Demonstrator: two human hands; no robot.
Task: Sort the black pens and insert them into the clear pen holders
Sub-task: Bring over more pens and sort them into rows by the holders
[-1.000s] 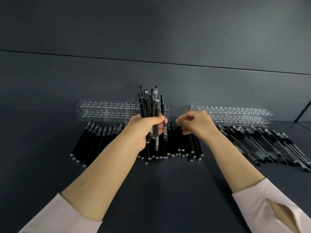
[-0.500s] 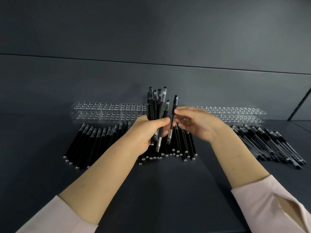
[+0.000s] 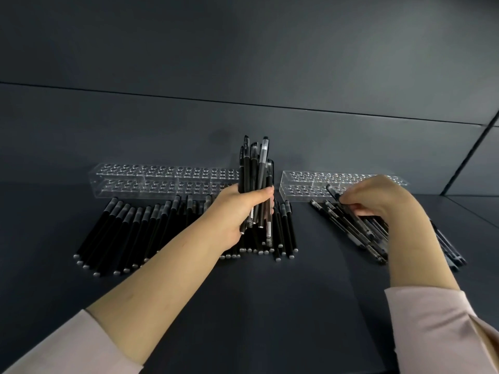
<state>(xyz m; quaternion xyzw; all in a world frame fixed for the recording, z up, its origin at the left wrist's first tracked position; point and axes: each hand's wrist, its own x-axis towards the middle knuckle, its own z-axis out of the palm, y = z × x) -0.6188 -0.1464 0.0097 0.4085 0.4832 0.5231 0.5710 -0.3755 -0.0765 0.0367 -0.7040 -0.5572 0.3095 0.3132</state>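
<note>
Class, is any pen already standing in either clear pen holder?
No: the left holder and right holder show only empty holes, while pens lie on the table or stand bundled in the left hand.

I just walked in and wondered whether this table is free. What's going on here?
A person is sorting pens. The left hand holds a bundle of black pens upright, above a row of black pens lying on the dark table. The right hand pinches a single pen at the far end of a looser pile on the right. The left pen holder and right pen holder stand behind, with no pen visibly inserted yet.
</note>
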